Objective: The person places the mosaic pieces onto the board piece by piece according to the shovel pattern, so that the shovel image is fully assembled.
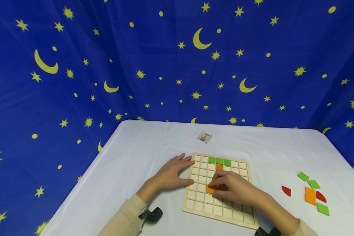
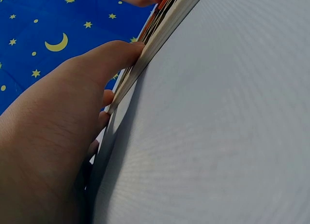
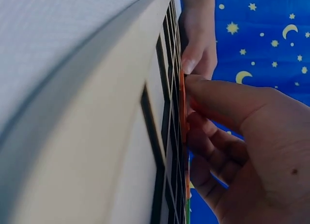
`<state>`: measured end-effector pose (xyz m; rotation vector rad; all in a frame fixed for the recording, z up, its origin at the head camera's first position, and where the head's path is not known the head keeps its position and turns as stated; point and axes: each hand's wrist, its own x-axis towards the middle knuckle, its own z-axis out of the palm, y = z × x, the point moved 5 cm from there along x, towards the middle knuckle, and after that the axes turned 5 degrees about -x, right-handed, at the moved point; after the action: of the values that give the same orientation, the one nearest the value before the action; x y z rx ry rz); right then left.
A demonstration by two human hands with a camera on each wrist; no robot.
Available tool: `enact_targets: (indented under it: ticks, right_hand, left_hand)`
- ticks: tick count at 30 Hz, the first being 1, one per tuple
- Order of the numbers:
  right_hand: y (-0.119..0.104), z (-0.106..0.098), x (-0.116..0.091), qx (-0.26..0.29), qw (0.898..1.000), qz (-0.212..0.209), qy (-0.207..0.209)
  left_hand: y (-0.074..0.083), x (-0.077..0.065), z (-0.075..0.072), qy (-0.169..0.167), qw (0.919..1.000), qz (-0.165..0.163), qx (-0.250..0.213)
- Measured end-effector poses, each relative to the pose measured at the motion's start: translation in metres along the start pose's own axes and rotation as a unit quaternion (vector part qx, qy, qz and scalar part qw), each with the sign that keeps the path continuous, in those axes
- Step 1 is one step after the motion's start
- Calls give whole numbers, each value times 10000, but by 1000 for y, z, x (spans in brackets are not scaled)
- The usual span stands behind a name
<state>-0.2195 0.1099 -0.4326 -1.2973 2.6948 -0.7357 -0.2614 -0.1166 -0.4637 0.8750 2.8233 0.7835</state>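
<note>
A wooden grid board (image 1: 199,196) lies on the white table. My left hand (image 1: 172,172) rests at its left edge, fingers spread, with the thumb (image 2: 123,52) touching the rim in the left wrist view. Over the middle of the grid, my right hand (image 1: 233,186) pinches an orange square tile (image 1: 210,189) low against the board; the thumb and curled fingers cover part of it. Three green tiles (image 1: 219,161) sit side by side in the top row. Another orange tile (image 1: 219,167) lies just below the middle green one. Cells under my right hand are hidden.
Right of the board are loose pieces: green tiles (image 1: 314,184), orange tiles (image 1: 310,198), a red quarter-round piece (image 1: 286,190) and a second red piece (image 1: 321,196). A small patterned card (image 1: 205,137) lies behind the board. A blue star-and-moon curtain (image 1: 165,49) hangs beyond the table.
</note>
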Motion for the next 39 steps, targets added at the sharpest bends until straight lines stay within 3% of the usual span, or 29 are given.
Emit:
enact_targets:
  ticks: [12,21,31,39]
  right_hand:
    - [6,-12,-8,75,9993,121,360]
    - [18,-28,-32,241,9976,401,516]
    - [37,-41,-62,-53,9946,636,821]
    - [49,-50,-82,-159,9898,1084,906]
  left_hand:
    - [0,0,1,12,10000,71,32]
    - [1,-1,-1,50,9999,98,-74]
    - [-2,-1,2,70,10000,44,-53]
    - [-4,-2,3,84,9999,62,38]
